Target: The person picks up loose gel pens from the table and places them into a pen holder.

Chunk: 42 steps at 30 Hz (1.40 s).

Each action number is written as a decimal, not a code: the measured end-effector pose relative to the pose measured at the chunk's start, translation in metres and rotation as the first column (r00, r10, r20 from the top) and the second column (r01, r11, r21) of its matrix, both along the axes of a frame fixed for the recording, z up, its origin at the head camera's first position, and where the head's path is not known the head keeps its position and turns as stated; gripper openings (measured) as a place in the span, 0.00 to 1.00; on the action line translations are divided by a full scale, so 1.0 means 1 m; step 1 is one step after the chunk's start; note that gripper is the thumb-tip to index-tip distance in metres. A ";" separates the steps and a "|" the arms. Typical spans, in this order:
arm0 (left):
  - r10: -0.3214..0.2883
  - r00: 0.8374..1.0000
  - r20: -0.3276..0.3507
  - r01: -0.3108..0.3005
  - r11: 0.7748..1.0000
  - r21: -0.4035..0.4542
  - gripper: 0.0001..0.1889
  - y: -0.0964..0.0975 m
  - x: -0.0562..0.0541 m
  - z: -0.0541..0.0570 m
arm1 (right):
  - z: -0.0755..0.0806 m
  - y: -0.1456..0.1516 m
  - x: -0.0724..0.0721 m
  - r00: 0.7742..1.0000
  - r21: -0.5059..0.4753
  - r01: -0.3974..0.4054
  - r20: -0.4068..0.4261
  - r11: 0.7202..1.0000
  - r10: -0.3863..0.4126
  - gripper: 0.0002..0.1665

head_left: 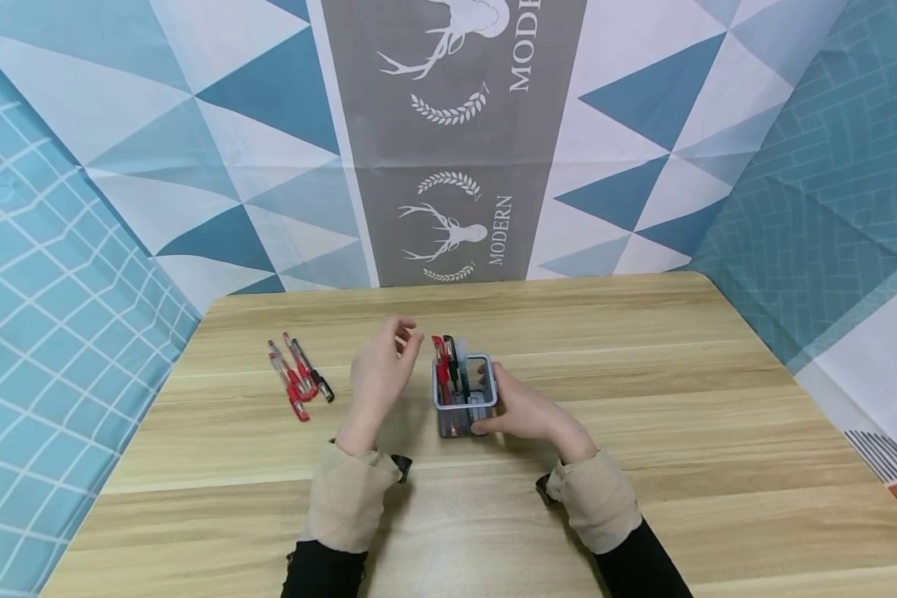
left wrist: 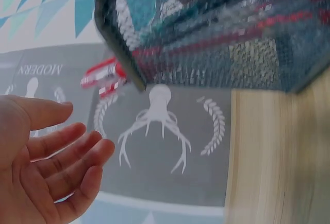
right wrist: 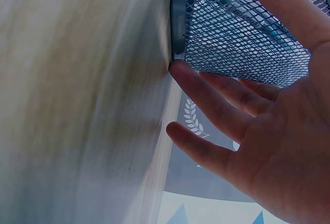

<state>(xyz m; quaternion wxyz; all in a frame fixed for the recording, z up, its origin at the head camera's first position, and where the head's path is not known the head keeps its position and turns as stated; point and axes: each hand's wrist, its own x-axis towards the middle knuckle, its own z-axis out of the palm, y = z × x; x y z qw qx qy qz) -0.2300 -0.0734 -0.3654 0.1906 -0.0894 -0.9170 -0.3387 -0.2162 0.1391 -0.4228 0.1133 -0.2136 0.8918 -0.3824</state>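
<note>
A dark mesh pen holder (head_left: 463, 422) stands on the table in front of me, with red pens (head_left: 443, 372) and black pens (head_left: 452, 363) upright along its left side. My right hand (head_left: 526, 409) grips it from the right, thumb at the front and fingers round the back. The right wrist view shows the fingertips low on the mesh wall, near the tabletop. Just left of the holder, my left hand (head_left: 383, 370) hovers with loosely bent fingers, holding nothing. In the left wrist view its palm (left wrist: 46, 177) is bare, below the pens' red ends.
Several red pens (head_left: 293, 384) and a black pen (head_left: 321, 386) lie in a loose pile on the left of the wooden table (head_left: 643, 498). A patterned cloth (head_left: 456, 149) hangs behind the table's back edge, with blue cloths at both sides.
</note>
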 end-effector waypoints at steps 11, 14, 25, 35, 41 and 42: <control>0.268 0.946 -0.180 -0.314 0.898 -0.308 0.09 -0.041 -0.009 -0.016 | 0.000 0.000 0.000 1.000 -0.001 0.000 0.000 1.000 0.000 0.54; 0.303 0.948 -0.099 -0.318 0.872 -0.371 0.08 -0.054 -0.010 -0.021 | 0.000 0.000 0.001 1.000 0.002 0.005 0.004 1.000 -0.005 0.53; 0.302 0.854 0.423 -0.065 0.870 -0.489 0.13 -0.071 -0.006 -0.032 | -0.001 0.000 0.000 1.000 0.040 0.024 -0.021 0.999 -0.023 0.56; 0.341 0.800 0.493 -0.107 0.890 -0.443 0.16 -0.077 -0.006 -0.038 | -0.001 0.000 0.000 1.000 0.038 0.022 -0.014 0.999 -0.021 0.56; 0.329 0.806 0.492 -0.091 0.890 -0.447 0.16 -0.079 -0.008 -0.042 | -0.001 0.000 0.000 1.000 0.047 0.023 -0.014 0.999 -0.022 0.54; 0.325 0.806 0.494 -0.085 0.890 -0.447 0.16 -0.079 -0.008 -0.041 | -0.001 0.000 0.000 1.000 0.050 0.023 -0.014 0.998 -0.023 0.53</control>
